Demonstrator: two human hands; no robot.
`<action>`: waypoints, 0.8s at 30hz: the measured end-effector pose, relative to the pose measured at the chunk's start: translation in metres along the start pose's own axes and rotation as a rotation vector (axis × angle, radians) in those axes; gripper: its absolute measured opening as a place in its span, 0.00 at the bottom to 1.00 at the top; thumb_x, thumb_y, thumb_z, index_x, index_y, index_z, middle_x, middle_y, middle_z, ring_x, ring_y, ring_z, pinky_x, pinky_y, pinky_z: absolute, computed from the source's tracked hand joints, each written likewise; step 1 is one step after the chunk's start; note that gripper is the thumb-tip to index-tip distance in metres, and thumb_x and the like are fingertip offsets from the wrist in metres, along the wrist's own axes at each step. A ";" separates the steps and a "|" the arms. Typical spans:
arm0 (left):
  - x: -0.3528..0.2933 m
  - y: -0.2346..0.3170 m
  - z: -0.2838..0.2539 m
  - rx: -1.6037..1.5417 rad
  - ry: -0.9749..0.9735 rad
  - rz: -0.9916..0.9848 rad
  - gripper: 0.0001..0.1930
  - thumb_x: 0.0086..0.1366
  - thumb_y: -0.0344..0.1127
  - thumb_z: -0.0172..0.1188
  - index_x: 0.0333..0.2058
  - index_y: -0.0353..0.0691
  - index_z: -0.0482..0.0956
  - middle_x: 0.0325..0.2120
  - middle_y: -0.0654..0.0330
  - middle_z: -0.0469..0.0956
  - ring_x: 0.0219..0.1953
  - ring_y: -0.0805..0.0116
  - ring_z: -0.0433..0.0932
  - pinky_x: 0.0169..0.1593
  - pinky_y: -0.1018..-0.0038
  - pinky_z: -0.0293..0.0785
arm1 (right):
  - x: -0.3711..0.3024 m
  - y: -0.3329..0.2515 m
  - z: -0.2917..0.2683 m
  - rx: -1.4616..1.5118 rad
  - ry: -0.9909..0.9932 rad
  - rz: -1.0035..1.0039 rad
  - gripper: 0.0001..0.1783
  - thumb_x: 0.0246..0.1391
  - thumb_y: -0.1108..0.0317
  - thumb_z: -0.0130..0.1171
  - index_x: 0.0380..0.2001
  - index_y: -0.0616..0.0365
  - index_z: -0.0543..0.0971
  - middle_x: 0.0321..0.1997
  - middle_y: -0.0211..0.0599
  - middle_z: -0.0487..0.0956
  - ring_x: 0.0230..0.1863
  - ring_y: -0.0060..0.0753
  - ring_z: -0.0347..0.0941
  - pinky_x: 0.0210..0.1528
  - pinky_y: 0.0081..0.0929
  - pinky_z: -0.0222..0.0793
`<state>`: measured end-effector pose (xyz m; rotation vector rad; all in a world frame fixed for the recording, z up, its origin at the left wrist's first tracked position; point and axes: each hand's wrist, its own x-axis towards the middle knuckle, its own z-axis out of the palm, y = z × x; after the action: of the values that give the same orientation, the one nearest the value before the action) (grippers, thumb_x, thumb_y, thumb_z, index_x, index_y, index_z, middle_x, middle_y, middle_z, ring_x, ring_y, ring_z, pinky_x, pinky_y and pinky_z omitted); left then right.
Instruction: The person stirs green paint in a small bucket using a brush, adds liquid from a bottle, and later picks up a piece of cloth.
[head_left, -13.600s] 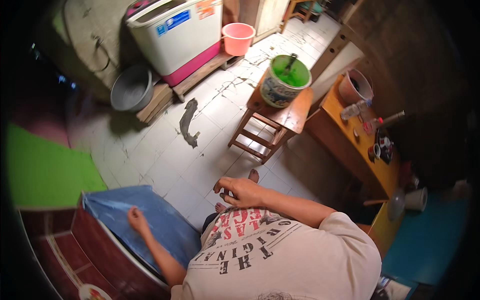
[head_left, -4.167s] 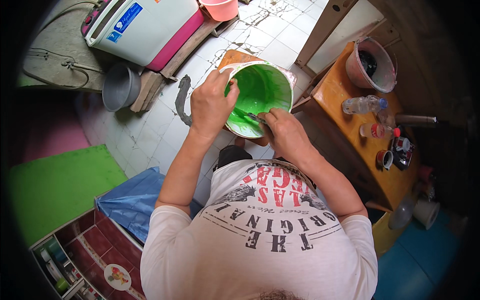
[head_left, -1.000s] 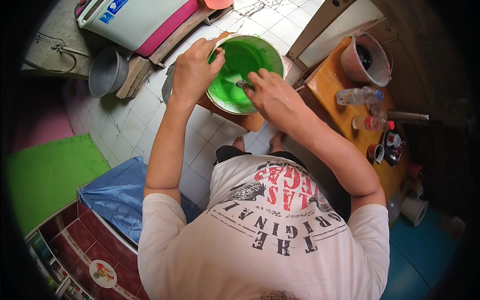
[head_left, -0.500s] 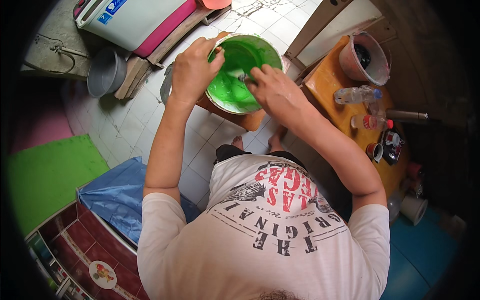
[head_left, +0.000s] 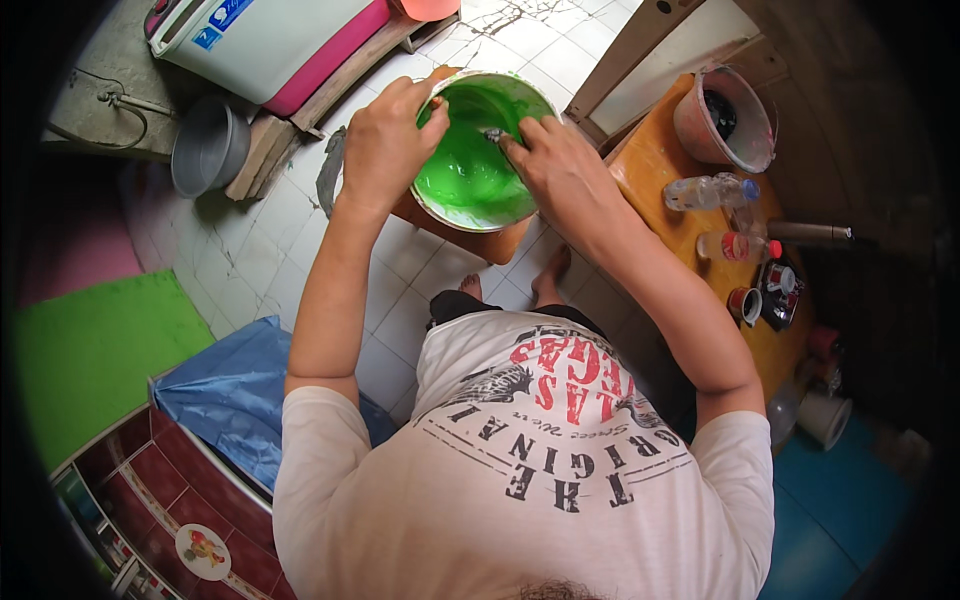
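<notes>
A white bucket (head_left: 472,227) holds glossy green liquid (head_left: 455,185) that looks like paint, and green smears coat its inner wall. It rests on an orange-brown wooden stool (head_left: 497,246). My left hand (head_left: 388,145) is closed over the bucket's left rim, thumb inside. Over the right side of the opening, my right hand (head_left: 560,168) has its fingers closed around a slim tool (head_left: 492,135) with a greyish end showing. The rest of that tool is hidden by the hand and the liquid, so its kind cannot be made out.
To the right, an orange table (head_left: 640,160) carries a stained pail (head_left: 700,130), plastic bottles (head_left: 690,193) and a small cup (head_left: 744,304). A grey basin (head_left: 210,150) and a white-and-pink appliance (head_left: 290,45) stand at the far left. Blue sheeting (head_left: 225,400) lies nearer.
My right hand has shifted slightly right within the bucket, and the greyish end of the tool has moved up. The green liquid's surface has changed shape. My left hand stays on the rim.
</notes>
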<state>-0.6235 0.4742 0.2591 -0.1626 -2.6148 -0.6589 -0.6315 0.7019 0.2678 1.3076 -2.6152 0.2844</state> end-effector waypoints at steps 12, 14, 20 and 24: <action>0.000 0.006 -0.001 0.010 -0.022 -0.032 0.11 0.64 0.37 0.62 0.43 0.43 0.84 0.32 0.54 0.79 0.33 0.50 0.81 0.39 0.60 0.77 | -0.014 0.007 0.002 0.029 -0.004 0.066 0.11 0.52 0.73 0.55 0.37 0.61 0.81 0.38 0.40 0.75 0.45 0.42 0.74 0.45 0.37 0.71; 0.001 0.009 -0.001 0.017 -0.028 -0.031 0.11 0.63 0.37 0.62 0.43 0.43 0.84 0.32 0.54 0.79 0.34 0.50 0.81 0.39 0.60 0.77 | -0.011 0.008 0.008 0.009 0.021 0.083 0.10 0.52 0.73 0.55 0.37 0.61 0.81 0.38 0.40 0.75 0.45 0.42 0.74 0.45 0.37 0.70; 0.003 0.003 0.005 0.016 0.066 0.067 0.09 0.61 0.36 0.63 0.38 0.39 0.83 0.29 0.55 0.78 0.26 0.50 0.80 0.32 0.61 0.78 | -0.024 -0.001 0.010 0.072 -0.058 0.111 0.08 0.51 0.72 0.57 0.35 0.60 0.80 0.36 0.40 0.76 0.44 0.43 0.74 0.44 0.39 0.70; 0.002 0.004 0.006 0.016 0.081 0.067 0.09 0.61 0.36 0.63 0.37 0.39 0.83 0.28 0.54 0.78 0.26 0.50 0.80 0.32 0.61 0.78 | -0.016 -0.002 0.005 0.126 0.004 0.168 0.06 0.51 0.73 0.57 0.33 0.60 0.80 0.35 0.41 0.76 0.42 0.44 0.75 0.44 0.39 0.71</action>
<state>-0.6265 0.4808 0.2575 -0.2138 -2.5245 -0.6089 -0.6211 0.7118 0.2586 1.1219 -2.7480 0.4849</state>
